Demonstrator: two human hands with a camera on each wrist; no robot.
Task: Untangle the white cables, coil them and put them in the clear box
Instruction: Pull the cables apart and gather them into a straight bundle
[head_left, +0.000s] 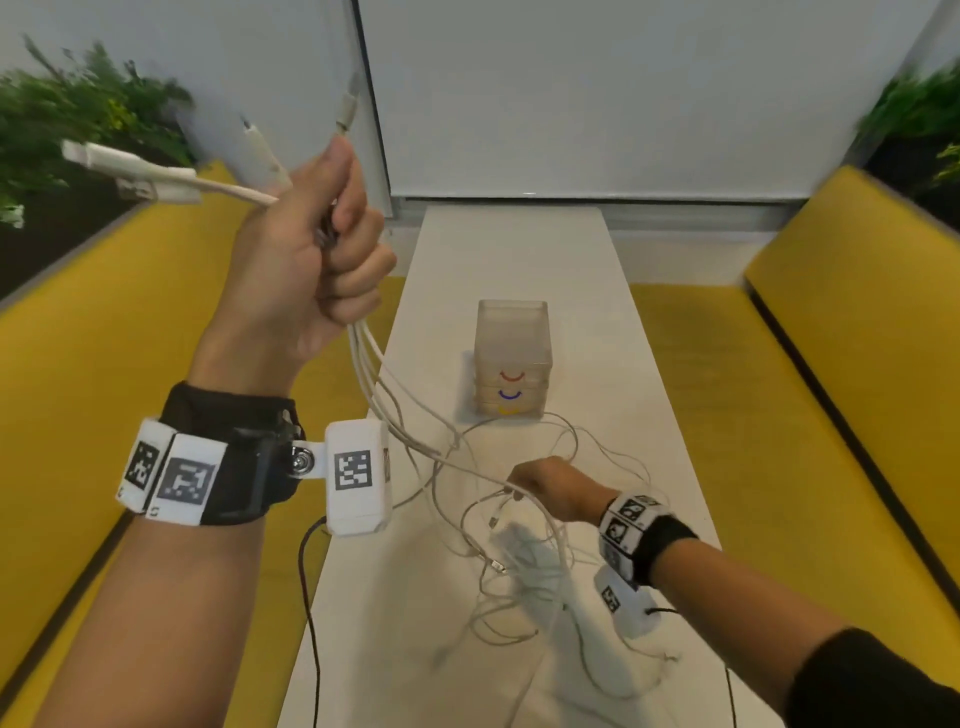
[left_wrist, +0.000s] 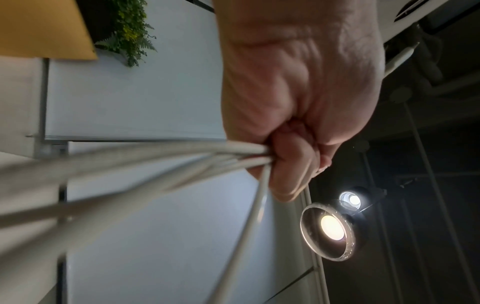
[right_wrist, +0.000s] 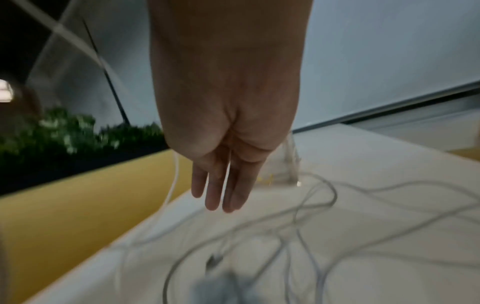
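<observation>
Left hand (head_left: 311, 244) fisted round gathered white cables (head_left: 395, 415) held high, right hand (right_wrist: 228, 164) fingers straight above tangle mid-table (head_left: 519, 249); comb loops downward gently, clear box (head_left: 511, 358) waits beyond.

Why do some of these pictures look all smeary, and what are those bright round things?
Head view: the plants at the edges streak with motion blur. Left wrist view: the cables near the lens are out of focus, and two ceiling lamps glare. Right wrist view: dim, and the cables on the table are smeared.
</observation>
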